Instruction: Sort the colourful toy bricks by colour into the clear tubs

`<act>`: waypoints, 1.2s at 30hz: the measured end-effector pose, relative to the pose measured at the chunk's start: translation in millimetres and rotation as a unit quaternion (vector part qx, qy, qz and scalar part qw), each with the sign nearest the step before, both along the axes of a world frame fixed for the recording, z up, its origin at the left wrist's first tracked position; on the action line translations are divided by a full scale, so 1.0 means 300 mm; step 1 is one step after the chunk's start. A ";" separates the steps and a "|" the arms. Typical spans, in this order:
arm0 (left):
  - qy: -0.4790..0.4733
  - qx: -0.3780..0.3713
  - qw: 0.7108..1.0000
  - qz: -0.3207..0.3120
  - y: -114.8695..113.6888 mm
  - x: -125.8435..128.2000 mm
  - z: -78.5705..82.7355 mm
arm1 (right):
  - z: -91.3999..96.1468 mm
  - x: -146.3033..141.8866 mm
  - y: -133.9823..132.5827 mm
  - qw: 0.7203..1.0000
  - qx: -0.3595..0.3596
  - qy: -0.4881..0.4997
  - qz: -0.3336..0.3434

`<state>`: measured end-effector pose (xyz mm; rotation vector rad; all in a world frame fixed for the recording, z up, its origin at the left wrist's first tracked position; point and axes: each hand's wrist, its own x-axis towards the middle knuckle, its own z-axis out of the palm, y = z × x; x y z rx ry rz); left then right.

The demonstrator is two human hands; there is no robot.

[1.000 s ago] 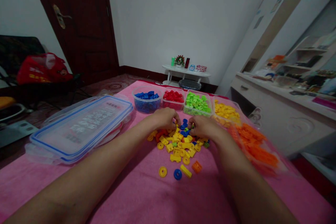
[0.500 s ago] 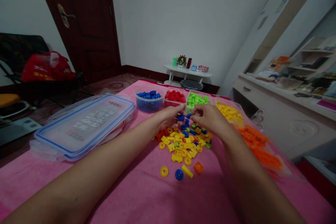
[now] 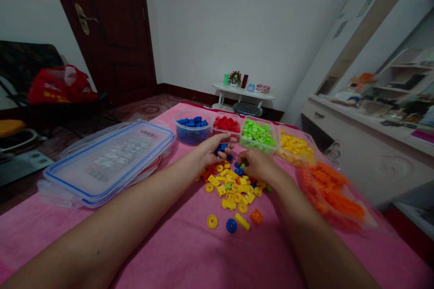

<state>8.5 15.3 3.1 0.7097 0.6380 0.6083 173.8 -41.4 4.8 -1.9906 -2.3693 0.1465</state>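
Note:
My left hand (image 3: pixel 210 148) is turned palm up over the back of the pile, its fingers curled around several blue building blocks (image 3: pixel 222 147). Just right of it, my right hand (image 3: pixel 259 163) reaches down into the pile, its fingertips closed on a small blue building block (image 3: pixel 237 164). Another blue block (image 3: pixel 239 171) lies right below those fingertips. Mostly yellow blocks (image 3: pixel 230 197) make up the loose pile, with some red, green and blue ones mixed in. The right hand hides part of the pile's right side.
Along the back stand tubs of blue (image 3: pixel 192 133), red (image 3: pixel 226 124) and green blocks (image 3: pixel 259 132). Yellow (image 3: pixel 296 146) and orange (image 3: pixel 335 189) ones fill containers at right. Stacked lids (image 3: pixel 111 162) lie at left. Nearer me are a yellow ring (image 3: pixel 212 221) and a blue ring (image 3: pixel 231 225).
My left hand has shifted slightly left and its palm now shows the blue blocks. My right hand has come down and a little toward me, into the pile.

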 end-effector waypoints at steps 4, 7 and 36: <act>0.102 0.160 0.981 0.041 -0.022 0.018 -0.018 | 0.024 0.006 0.000 0.996 0.065 -0.007 -0.067; 0.194 0.317 0.926 0.068 -0.019 0.034 -0.055 | 0.037 0.016 -0.005 0.988 0.078 -0.057 -0.120; 0.329 0.481 0.801 0.135 0.078 -0.008 -0.114 | 0.176 0.065 0.135 0.976 0.125 -0.063 -0.167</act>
